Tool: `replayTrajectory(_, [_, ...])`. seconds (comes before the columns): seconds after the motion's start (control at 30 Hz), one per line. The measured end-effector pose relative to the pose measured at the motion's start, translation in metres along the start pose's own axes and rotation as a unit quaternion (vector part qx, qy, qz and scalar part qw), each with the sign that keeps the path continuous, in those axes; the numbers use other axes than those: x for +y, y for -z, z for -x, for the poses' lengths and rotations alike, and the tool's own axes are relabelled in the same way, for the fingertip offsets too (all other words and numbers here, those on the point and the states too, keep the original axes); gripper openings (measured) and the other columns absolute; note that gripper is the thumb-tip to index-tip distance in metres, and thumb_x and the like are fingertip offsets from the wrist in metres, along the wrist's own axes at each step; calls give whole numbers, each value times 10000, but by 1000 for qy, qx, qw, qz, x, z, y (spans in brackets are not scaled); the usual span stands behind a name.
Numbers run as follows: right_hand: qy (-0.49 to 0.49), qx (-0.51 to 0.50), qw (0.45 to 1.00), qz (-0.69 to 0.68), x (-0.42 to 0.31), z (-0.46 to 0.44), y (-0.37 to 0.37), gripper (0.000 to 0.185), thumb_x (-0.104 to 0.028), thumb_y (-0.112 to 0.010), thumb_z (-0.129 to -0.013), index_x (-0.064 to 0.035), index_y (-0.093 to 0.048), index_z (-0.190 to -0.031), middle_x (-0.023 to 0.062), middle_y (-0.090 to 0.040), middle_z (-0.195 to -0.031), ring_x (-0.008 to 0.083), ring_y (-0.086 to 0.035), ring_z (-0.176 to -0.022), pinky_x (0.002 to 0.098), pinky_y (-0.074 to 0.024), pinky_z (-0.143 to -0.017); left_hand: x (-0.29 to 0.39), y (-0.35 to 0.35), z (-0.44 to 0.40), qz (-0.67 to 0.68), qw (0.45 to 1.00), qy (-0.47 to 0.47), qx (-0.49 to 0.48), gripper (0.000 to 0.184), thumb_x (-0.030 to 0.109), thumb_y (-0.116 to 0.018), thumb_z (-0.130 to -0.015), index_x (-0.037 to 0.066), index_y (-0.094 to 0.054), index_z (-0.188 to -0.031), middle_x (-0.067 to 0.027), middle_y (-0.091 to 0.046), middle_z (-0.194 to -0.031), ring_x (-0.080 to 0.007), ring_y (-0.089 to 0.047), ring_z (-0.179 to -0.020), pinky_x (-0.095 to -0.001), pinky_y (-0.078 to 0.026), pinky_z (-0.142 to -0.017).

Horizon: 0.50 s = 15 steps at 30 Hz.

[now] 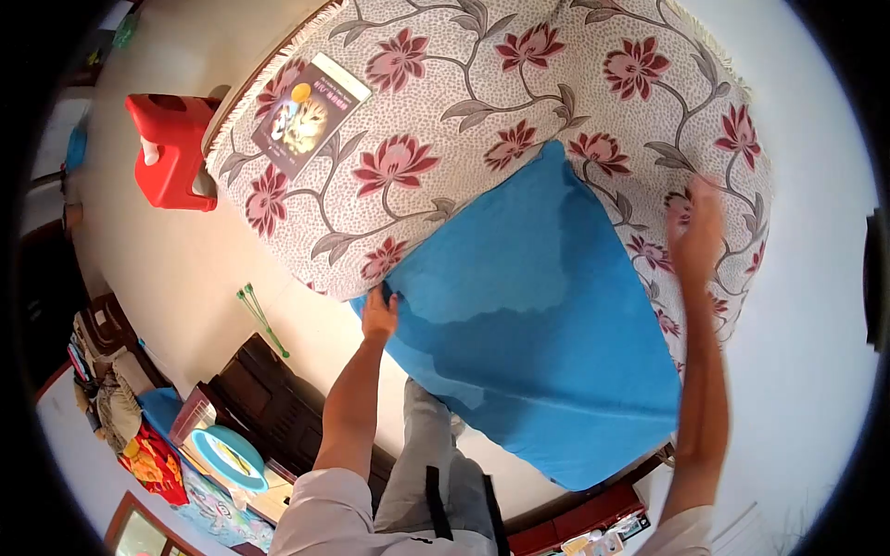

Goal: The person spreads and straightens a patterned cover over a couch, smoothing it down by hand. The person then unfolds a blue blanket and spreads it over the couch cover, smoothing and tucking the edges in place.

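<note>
A blue cloth [593, 306] lies over a surface with a floral cover [464, 102]. One corner of the cloth points away from me, and a shadow falls across its middle. At its left corner, my left hand [378, 317] is closed on the edge, thumb toward the cloth; its fingertips are partly hidden. My right hand [695, 232] is beyond the cloth's right edge, above the floral cover. It is blurred, but thumb and fingers look apart, and I see nothing in it. A book with a cat on its cover [311, 116] rests on the far left of the floral cover.
On the floor to the left stand a red plastic container [176, 153] and green sticks [262, 320]. Nearer are dark brown furniture [264, 394], a turquoise-rimmed basin [230, 457] and piled fabrics [153, 468]. A red-brown cabinet [593, 521] is at the bottom; a white wall [816, 278] is right.
</note>
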State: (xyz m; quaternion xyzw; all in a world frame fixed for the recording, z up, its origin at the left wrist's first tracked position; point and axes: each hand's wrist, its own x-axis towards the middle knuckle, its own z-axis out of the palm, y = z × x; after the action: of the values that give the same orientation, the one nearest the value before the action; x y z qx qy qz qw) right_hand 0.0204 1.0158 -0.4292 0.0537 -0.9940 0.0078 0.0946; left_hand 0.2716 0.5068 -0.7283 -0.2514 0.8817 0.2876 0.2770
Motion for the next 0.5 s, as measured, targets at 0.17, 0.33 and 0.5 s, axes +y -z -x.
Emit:
replayTrajectory(0.17, [104, -401, 892, -182, -122, 241, 7, 481, -274, -695, -846, -128, -605, -1295, 182, -635, -1238, 381, -582, -1179, 518, -437, -1033, -99, 5, 22, 94, 927, 358, -52, 585, 407, -565, -920, 34, -528, -1368, -239, -608, -1327, -389, -600, -1210, -481, -460, -1027])
replayTrajectory(0.33, [36, -561, 771, -298, -197, 468, 36, 547, -423, -619, -942, -112, -560, -1389, 178, -615, -1337, 368, -584, -1213, 470, -456, -1031, -72, 27, 123, 133, 991, 6, -19, 463, 303, -635, -909, 32, -608, -1283, -192, -693, -1154, -299, -666, -1065, -393, -511, -923])
replayTrajectory(0.5, [-141, -494, 725, -459, -264, 518, 98, 448, -345, -640, -952, -69, -609, -1304, 168, -682, -1218, 327, -684, -1034, 405, -532, -889, 23, 71, 257, 316, 931, -100, -152, 355, 181, -593, -968, 37, -599, -1292, -125, -707, -1130, -183, -656, -1047, -307, -505, -908])
